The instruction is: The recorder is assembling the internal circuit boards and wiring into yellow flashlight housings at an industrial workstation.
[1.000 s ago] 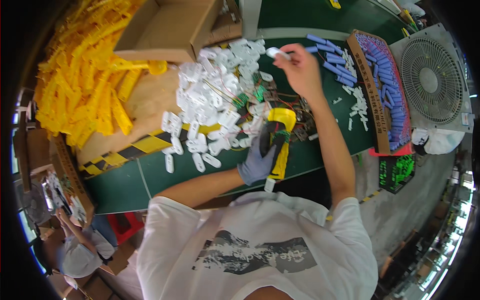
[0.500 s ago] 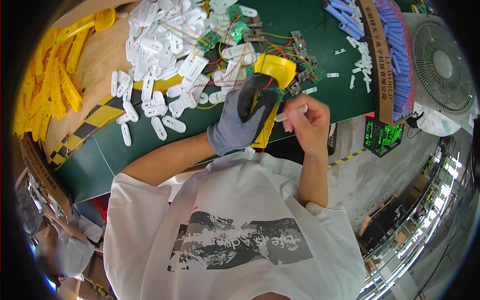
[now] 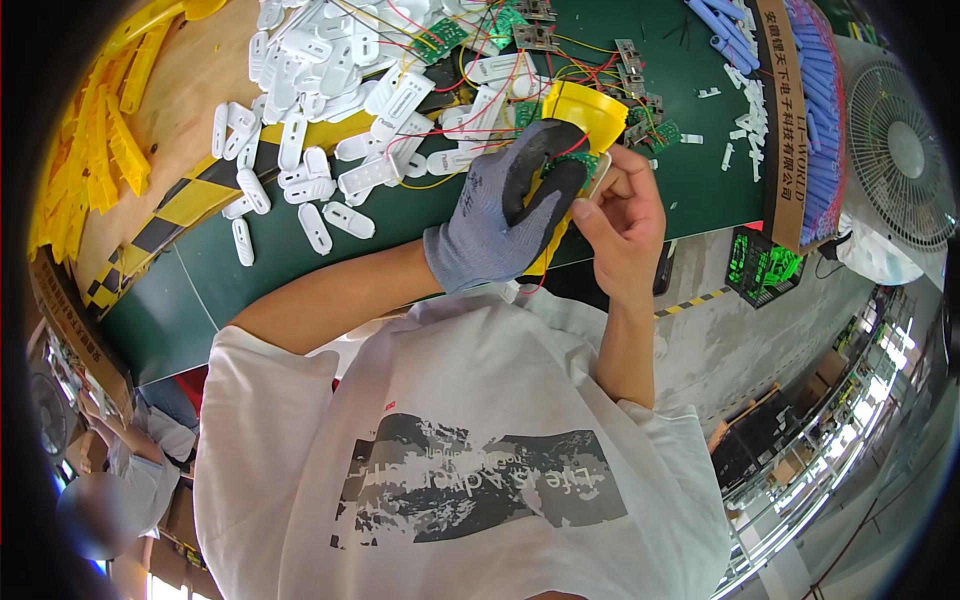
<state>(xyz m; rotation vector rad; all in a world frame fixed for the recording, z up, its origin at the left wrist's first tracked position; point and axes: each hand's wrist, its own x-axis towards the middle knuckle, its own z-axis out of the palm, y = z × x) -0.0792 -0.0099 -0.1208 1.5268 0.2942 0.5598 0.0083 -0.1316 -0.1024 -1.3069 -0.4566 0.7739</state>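
Observation:
My left hand (image 3: 500, 215), in a grey-and-black glove, is closed around a yellow plastic housing (image 3: 588, 108) with a wide, scoop-like end pointing away from me. A small green circuit board (image 3: 574, 164) with a red wire shows at the housing beside my gloved thumb. My bare right hand (image 3: 630, 225) pinches a small white plastic piece (image 3: 602, 172) between thumb and fingers, right against the housing's side. My fingers partly cover that piece, so whether it is seated cannot be seen.
White oblong covers (image 3: 335, 70) are heaped on the green table (image 3: 250, 285), beside wired circuit boards (image 3: 438, 42). Yellow housings (image 3: 115, 150) lie at left. On the right are small white parts (image 3: 752, 125), a carton (image 3: 782, 150) of blue cylinders (image 3: 815, 95) and a fan (image 3: 900, 150). Another person (image 3: 140, 470) sits lower left.
My right hand has brought the white piece from just beside the housing up against it. The view has shifted slightly, while my left hand keeps its hold.

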